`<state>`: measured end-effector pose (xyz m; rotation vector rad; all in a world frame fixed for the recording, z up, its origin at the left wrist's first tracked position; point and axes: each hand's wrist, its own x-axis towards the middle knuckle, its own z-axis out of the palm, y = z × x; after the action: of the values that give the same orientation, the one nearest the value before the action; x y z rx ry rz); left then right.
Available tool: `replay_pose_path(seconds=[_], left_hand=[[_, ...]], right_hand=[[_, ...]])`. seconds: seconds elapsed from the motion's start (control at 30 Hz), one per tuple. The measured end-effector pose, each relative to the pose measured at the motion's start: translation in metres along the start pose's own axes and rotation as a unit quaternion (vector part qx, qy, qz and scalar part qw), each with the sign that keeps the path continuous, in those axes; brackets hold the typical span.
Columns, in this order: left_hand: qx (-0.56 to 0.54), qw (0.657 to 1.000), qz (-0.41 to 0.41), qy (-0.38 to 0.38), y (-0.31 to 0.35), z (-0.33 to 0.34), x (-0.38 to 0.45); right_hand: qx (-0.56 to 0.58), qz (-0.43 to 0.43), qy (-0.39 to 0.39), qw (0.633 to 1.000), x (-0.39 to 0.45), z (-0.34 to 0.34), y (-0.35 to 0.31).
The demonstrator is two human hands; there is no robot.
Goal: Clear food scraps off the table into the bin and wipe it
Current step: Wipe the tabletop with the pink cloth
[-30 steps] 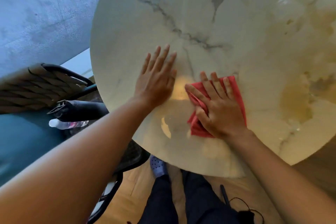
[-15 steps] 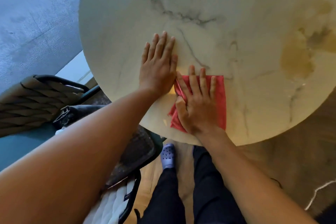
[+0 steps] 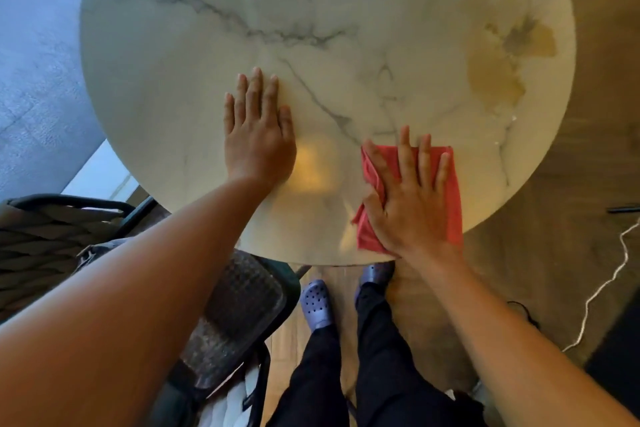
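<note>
Plainly, the table (image 3: 346, 28) is the biggest thing here: a round marble-look top filling the upper picture, probably heavy, rigid and slick, so a cloth should glide on it. Yellow-brown patches sit toward 2 o'clock on it; whether stain or pattern I cannot tell. No scraps or bin show.

A dark woven chair (image 3: 239, 312) stands at 7 o'clock, tucked partly under the rim, and may hamper stepping that way. A pale cord (image 3: 609, 284) trails on the floor at 4 o'clock, a trip risk if the person circles the table.

The left hand (image 3: 258, 139) lies flat on the top near 7 o'clock of centre, fingers straight, holding nothing, likely bracing.

The right hand (image 3: 412, 201) presses flat with spread fingers on the cloth (image 3: 453, 191), not pinching it.

The red cloth lies at the table's 5 o'clock edge; it looks soft, light and limp, best driven by palm pressure on its middle.
</note>
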<state>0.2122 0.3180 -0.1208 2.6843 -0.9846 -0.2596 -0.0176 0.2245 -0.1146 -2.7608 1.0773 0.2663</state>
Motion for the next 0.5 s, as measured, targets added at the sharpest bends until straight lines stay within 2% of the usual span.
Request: replay_pose_path(seconds=[0.13,0.2,0.27,0.37,0.5], left_hand=[[0.001,1.000,0.002,0.005,0.000,0.001,0.001],[0.000,1.000,-0.002,0.012,0.001,0.001,0.000],[0.000,1.000,-0.005,0.014,0.002,0.001,0.000],[0.003,1.000,-0.004,0.005,0.001,0.001,0.000],[0.011,1.000,-0.005,0.000,0.001,0.000,-0.001]], right_hand=[[0.039,0.072,0.021,0.996,0.072,-0.012,-0.023],[0.046,0.052,0.027,0.997,0.072,-0.012,-0.043],[0.042,-0.007,0.025,0.999,0.042,-0.006,-0.052],[0.033,-0.038,0.011,0.999,-0.009,0.001,-0.031],[0.031,0.037,0.019,0.999,0.003,-0.002,0.015]])
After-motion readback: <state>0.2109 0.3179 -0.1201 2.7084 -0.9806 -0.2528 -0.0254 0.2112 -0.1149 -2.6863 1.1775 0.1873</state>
